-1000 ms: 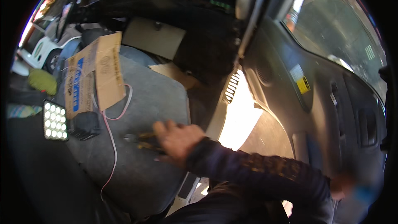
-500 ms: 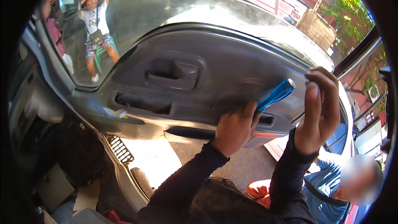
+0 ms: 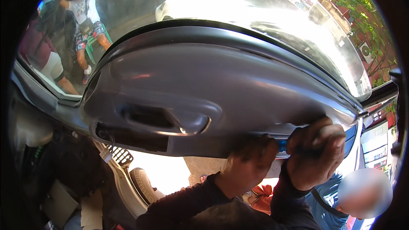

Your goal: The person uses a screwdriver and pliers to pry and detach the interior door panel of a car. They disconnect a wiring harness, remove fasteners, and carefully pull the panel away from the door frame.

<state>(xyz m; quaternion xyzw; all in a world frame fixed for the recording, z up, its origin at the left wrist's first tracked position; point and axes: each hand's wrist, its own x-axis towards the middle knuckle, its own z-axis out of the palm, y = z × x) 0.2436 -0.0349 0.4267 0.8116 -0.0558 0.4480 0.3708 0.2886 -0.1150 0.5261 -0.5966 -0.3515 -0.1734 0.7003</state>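
My left hand [image 3: 249,164] is closed at the lower edge of a grey car door panel [image 3: 170,68]. Between my hands shows a short bit of a blue screwdriver [image 3: 282,145], its shaft hidden from sight. Curled over its other end is my right hand [image 3: 317,151], close beside the left. Both hands are partly in shadow against the panel. Further left on the panel sit the inner door handle [image 3: 194,123] in its recess and a dark opening [image 3: 132,138]. A white connector [image 3: 105,155] hangs below that opening.
The door stands open, with its window glass [image 3: 204,2] above the panel. A person in blue [image 3: 328,200] is close by at lower right. Behind the glass, a person [image 3: 87,15] sits on a green chair, and someone in maroon [image 3: 36,44] is at far left. A tyre [image 3: 142,183] shows below.
My right hand, open before, has come down and closed over the screwdriver's end. My left hand sits lower in the picture. The view has shifted closer to the door panel.
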